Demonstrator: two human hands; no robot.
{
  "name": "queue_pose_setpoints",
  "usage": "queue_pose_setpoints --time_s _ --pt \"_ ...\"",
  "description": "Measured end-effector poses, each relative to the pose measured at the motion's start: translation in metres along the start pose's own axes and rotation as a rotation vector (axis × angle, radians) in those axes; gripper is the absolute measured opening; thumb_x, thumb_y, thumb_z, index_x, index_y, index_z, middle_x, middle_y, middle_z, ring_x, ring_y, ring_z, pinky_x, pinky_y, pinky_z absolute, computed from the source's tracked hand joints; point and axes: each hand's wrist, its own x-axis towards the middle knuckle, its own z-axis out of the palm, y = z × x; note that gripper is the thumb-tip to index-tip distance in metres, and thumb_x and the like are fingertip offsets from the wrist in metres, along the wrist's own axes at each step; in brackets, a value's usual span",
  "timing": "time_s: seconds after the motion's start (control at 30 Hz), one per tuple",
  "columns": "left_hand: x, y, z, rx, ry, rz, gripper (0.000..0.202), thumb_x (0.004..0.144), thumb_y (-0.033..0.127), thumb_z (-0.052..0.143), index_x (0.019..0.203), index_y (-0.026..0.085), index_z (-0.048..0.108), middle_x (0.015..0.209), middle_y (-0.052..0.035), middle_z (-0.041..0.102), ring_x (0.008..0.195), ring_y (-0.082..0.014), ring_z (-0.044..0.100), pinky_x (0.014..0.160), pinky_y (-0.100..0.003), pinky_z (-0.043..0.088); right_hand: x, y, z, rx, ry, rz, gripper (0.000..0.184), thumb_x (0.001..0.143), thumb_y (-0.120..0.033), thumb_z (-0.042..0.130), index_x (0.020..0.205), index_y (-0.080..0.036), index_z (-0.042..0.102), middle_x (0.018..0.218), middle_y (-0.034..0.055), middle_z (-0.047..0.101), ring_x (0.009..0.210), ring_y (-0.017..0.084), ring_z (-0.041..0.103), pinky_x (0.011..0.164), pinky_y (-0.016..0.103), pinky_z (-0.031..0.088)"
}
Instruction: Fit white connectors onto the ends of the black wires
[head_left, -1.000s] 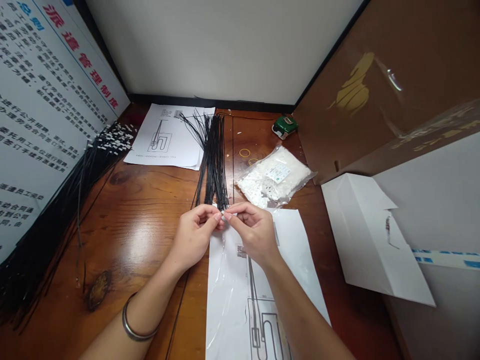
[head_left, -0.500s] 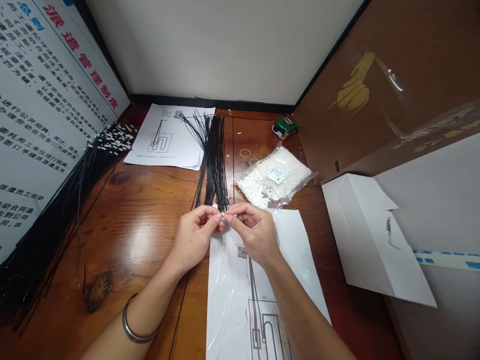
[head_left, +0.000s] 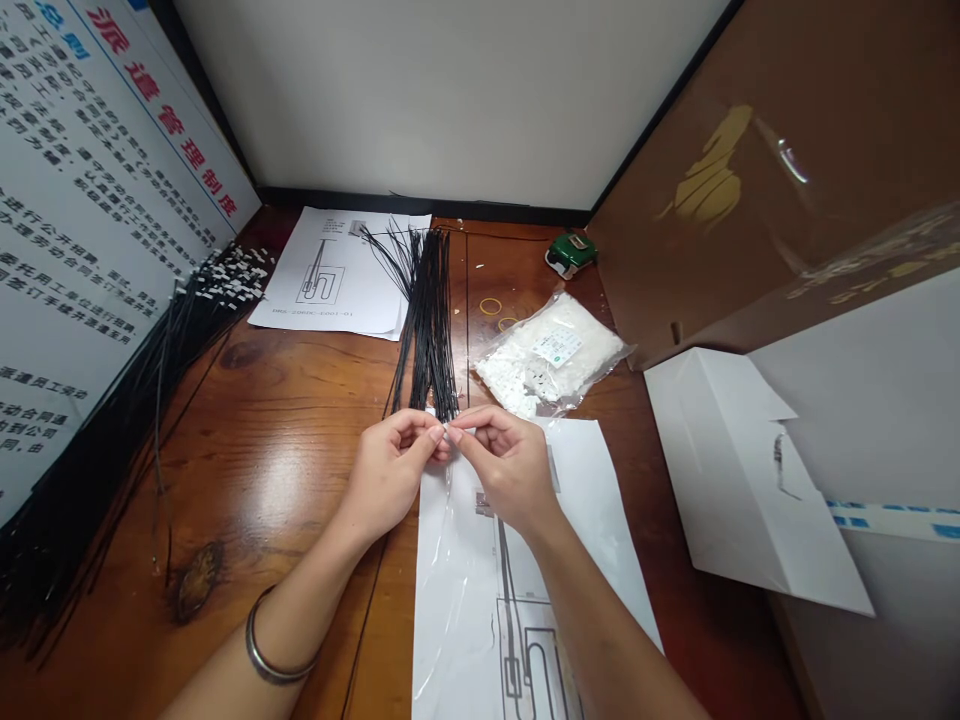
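Observation:
My left hand [head_left: 394, 470] and my right hand [head_left: 506, 465] meet fingertip to fingertip above the top edge of a printed drawing sheet [head_left: 457, 620]. Both are closed in a pinch. Between them shows a speck of a small white connector [head_left: 445, 429], mostly covered by the fingers. A thin black wire [head_left: 369, 610] trails from beneath my left hand toward the bottom edge; its pinched end is hidden. Just beyond the fingertips lies a bundle of black wires [head_left: 431, 320], its far ends fanned out over another sheet.
A clear bag of small white pieces [head_left: 555, 350] lies right of the bundle, with a green tape measure [head_left: 570, 254] behind it. Black wires with white ends [head_left: 97, 450] are heaped along the left board. A drawing sheet [head_left: 300, 300] lies at the back; a white folded box [head_left: 742, 470] stands right.
My hands stay nearly in place, with only slight finger movement. The wire trailing below my left hand has shifted a little to the right.

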Motion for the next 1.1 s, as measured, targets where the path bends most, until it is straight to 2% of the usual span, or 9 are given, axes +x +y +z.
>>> queue_pose_setpoints --time_s 0.13,0.3,0.7,1.1 --pt "0.0000 0.0014 0.0007 -0.018 0.025 -0.004 0.014 0.075 0.026 0.068 0.074 0.013 0.064 0.067 -0.0018 0.066 0.064 -0.0124 0.062 0.064 -0.024 0.052 -0.0003 -0.0018 0.0024 0.033 0.039 -0.024 0.008 0.074 -0.024 0.067 0.072 -0.017 0.066 0.079 0.0061 0.067 0.064 0.015 0.061 0.055 0.029 0.047" --pt "-0.0007 0.0007 0.0000 -0.009 0.021 0.007 0.014 0.075 0.027 0.068 0.075 0.013 0.065 0.068 -0.0021 0.067 0.065 -0.0128 0.062 0.065 -0.024 0.052 0.0000 -0.0035 0.0025 0.029 0.093 -0.049 0.006 0.073 -0.023 0.067 0.072 -0.017 0.067 0.075 0.0047 0.067 0.061 0.014 0.059 0.051 0.028 0.044" --pt "-0.0011 -0.0004 -0.0007 0.021 0.007 0.023 0.013 0.076 0.025 0.066 0.073 0.013 0.064 0.066 -0.0019 0.065 0.062 -0.0119 0.061 0.063 -0.023 0.051 -0.0005 -0.0031 0.0010 0.000 0.037 -0.082 0.006 0.074 -0.022 0.064 0.071 -0.017 0.065 0.073 0.0052 0.066 0.062 0.015 0.060 0.053 0.030 0.046" --pt "-0.0019 -0.0021 -0.0017 0.039 -0.008 0.032 0.014 0.078 0.026 0.065 0.074 0.013 0.063 0.068 -0.0016 0.065 0.064 -0.0115 0.061 0.065 -0.023 0.051 0.0000 -0.0037 0.0013 0.037 0.021 -0.048 0.007 0.074 -0.023 0.065 0.070 -0.017 0.064 0.074 0.0049 0.066 0.062 0.015 0.059 0.055 0.031 0.047"
